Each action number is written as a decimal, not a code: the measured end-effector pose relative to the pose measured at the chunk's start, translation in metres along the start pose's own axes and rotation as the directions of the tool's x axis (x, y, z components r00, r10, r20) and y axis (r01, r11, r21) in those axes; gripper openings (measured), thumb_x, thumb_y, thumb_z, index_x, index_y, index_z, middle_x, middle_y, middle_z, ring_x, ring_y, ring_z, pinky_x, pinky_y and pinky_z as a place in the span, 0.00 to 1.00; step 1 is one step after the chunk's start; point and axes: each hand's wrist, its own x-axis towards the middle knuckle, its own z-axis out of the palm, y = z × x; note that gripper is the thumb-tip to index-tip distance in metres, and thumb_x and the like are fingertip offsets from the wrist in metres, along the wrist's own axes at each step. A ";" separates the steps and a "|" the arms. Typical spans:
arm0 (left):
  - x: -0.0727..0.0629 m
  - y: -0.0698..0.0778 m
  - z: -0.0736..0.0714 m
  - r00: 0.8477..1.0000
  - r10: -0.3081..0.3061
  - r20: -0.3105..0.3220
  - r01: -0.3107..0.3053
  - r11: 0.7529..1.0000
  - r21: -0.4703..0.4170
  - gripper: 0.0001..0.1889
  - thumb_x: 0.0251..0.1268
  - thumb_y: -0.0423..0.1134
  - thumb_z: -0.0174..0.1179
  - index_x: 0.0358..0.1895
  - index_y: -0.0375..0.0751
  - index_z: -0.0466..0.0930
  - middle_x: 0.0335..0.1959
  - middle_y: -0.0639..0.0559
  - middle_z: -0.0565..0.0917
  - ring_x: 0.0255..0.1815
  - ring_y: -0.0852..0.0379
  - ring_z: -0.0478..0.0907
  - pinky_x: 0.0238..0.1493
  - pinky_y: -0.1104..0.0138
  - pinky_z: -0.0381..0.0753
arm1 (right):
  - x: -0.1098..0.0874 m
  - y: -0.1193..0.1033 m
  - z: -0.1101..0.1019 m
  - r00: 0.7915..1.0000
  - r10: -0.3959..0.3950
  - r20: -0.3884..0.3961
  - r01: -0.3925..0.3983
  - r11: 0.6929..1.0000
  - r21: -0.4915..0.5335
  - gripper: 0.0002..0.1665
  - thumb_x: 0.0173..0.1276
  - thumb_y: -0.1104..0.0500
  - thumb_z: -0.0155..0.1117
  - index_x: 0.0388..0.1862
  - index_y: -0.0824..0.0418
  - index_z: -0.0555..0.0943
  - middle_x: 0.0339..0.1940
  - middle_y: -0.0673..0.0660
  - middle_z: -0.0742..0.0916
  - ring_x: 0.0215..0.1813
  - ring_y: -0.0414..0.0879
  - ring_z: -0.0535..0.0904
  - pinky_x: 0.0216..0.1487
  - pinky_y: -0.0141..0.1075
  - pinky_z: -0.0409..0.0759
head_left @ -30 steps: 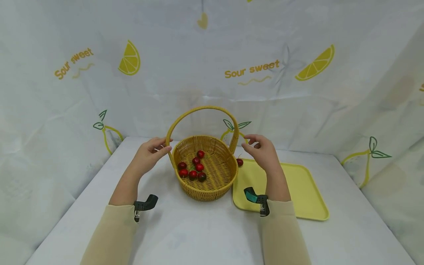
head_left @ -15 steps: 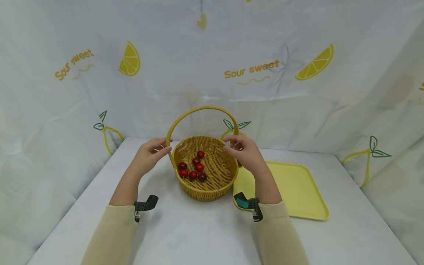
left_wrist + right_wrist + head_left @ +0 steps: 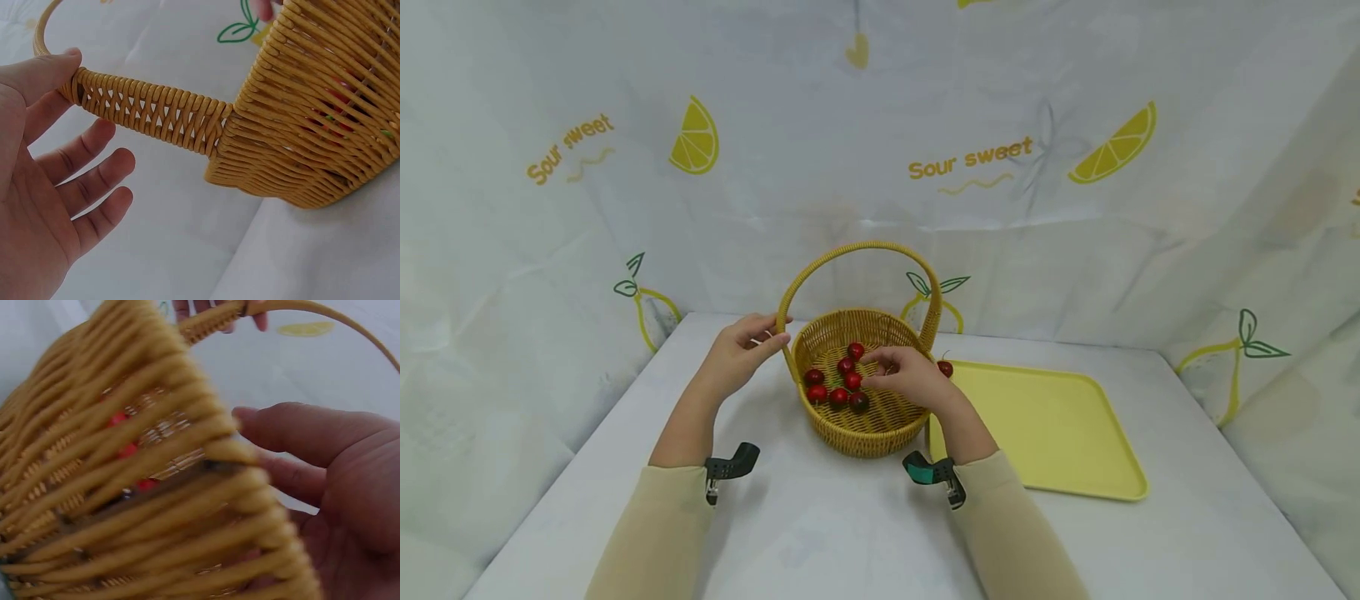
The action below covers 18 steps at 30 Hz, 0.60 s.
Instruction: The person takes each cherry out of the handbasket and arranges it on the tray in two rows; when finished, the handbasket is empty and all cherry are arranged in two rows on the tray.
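Observation:
A yellow wicker basket (image 3: 863,443) stands on the table with several dark red cherries (image 3: 838,398) inside, mostly towards its left side. My left hand (image 3: 736,357) pinches the left side of the arched handle (image 3: 153,106) between thumb and forefinger, while the other fingers stay loose. My right hand (image 3: 912,377) reaches over the basket's right rim, palm turned inward. Its thumb and forefinger are apart near the cherries, with nothing seen between them. In the right wrist view the woven wall (image 3: 125,462) hides part of that hand, and a thumb (image 3: 287,428) shows beside the rim.
A yellow tray (image 3: 1052,429) lies on the white table (image 3: 820,533) to the basket's right. One cherry with a stem (image 3: 945,367) is at the tray's far left corner, beside the basket. Behind hangs a white cloth (image 3: 865,200) with lemon prints.
My right hand has moved left and down, from beside the handle's right side to over the basket's inside. The left hand keeps its pinch on the handle, and the basket stays in place.

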 end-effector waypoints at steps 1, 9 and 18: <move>0.000 0.000 0.000 1.000 -0.001 0.000 0.001 1.000 -0.002 0.17 0.76 0.42 0.62 0.62 0.41 0.84 0.48 0.46 0.83 0.49 0.52 0.77 0.52 0.58 0.76 | 0.001 0.002 0.003 1.000 0.011 0.022 -0.010 1.000 -0.023 0.23 0.69 0.58 0.73 0.60 0.64 0.83 0.35 0.54 0.78 0.36 0.46 0.71 0.36 0.37 0.69; 0.001 -0.001 0.003 1.000 -0.014 0.006 0.014 1.000 -0.024 0.17 0.76 0.43 0.63 0.62 0.42 0.84 0.45 0.46 0.82 0.47 0.50 0.78 0.52 0.55 0.77 | 0.003 0.009 0.017 0.990 0.107 0.091 -0.084 0.969 -0.232 0.21 0.70 0.57 0.72 0.61 0.56 0.85 0.51 0.55 0.86 0.50 0.48 0.78 0.51 0.43 0.79; 0.000 0.001 0.001 1.000 -0.021 0.001 0.021 1.000 -0.021 0.17 0.75 0.43 0.63 0.61 0.43 0.85 0.44 0.46 0.81 0.46 0.49 0.77 0.50 0.53 0.77 | 0.005 0.005 0.028 0.984 0.146 0.098 -0.098 0.919 -0.382 0.15 0.69 0.59 0.73 0.54 0.56 0.88 0.51 0.52 0.87 0.55 0.49 0.79 0.58 0.46 0.79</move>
